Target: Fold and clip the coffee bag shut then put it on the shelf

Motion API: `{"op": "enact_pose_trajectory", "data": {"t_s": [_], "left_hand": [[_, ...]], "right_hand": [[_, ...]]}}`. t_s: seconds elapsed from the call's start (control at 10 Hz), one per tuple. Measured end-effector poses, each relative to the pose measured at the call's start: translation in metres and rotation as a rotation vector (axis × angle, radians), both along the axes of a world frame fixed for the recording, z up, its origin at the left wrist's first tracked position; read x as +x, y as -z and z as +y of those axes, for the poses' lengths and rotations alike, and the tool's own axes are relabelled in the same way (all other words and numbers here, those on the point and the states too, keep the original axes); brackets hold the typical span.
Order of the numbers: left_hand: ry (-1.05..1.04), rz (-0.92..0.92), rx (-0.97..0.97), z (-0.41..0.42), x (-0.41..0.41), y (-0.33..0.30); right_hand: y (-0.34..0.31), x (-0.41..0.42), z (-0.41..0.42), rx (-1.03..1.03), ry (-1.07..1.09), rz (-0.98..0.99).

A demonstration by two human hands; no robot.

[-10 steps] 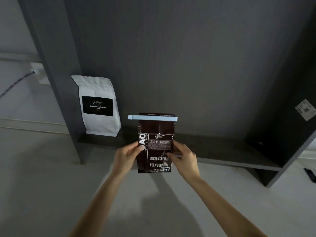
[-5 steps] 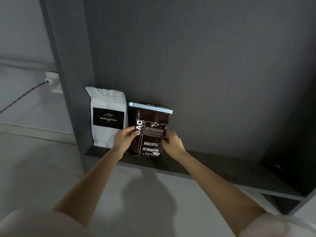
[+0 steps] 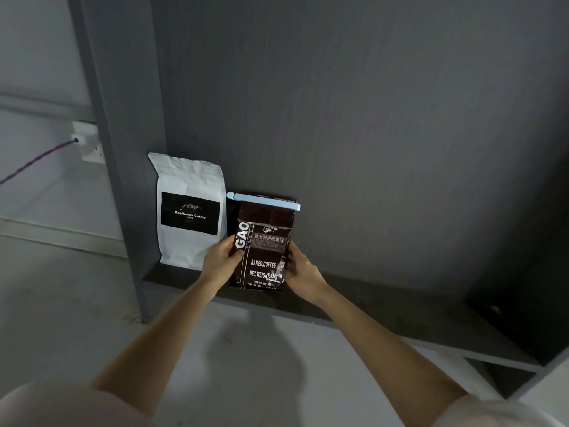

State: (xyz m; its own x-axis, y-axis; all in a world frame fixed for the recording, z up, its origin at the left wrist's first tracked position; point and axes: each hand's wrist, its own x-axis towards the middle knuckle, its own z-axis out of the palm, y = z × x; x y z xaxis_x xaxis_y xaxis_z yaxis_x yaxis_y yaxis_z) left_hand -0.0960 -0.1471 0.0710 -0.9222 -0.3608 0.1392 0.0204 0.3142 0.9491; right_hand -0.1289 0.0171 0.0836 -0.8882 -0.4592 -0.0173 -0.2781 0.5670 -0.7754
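While both arms reach forward, we see the brown coffee bag (image 3: 265, 248) standing upright on the dark grey shelf (image 3: 385, 306), its base at the front part of the board. Left hand (image 3: 219, 262) closed on the bag's left edge, thumb across the front near the letters "GAO". Right hand (image 3: 302, 271) closed on the right edge, fingers curled behind it. Bag top folded over and pinned flat under a pale blue clip (image 3: 263, 200) running the full width, slightly tilted down to the right. Print reads "BAKED.COFFEE" and "NET.WEIGHT:454g".

Just beside it, on the left, a white coffee bag (image 3: 190, 211) with a black label stands upright against the shelf's back panel, close by the side upright (image 3: 123, 149); we cannot tell whether the two bags touch. Left hand overlaps the white bag's lower right corner in our view.

Outside the unit, at left, a wall socket (image 3: 89, 143) with a dark cable (image 3: 34, 163) plugged in. Pale floor (image 3: 61, 303) below. Light sleeves at the bottom corners
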Motion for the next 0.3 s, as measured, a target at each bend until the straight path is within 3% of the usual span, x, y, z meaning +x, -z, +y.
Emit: {"op": "enact_pose_trajectory", "data": {"t_s": [0.2, 0.3], "left_hand": [[-0.067, 0.005, -0.276, 0.001, -0.006, 0.006], [-0.253, 0.031, -0.509, 0.012, -0.005, 0.002]], "right_hand": [[-0.004, 0.004, 0.01, 0.038, -0.013, 0.059], [-0.012, 0.007, 0.023, 0.06, 0.058, 0.106]]}}
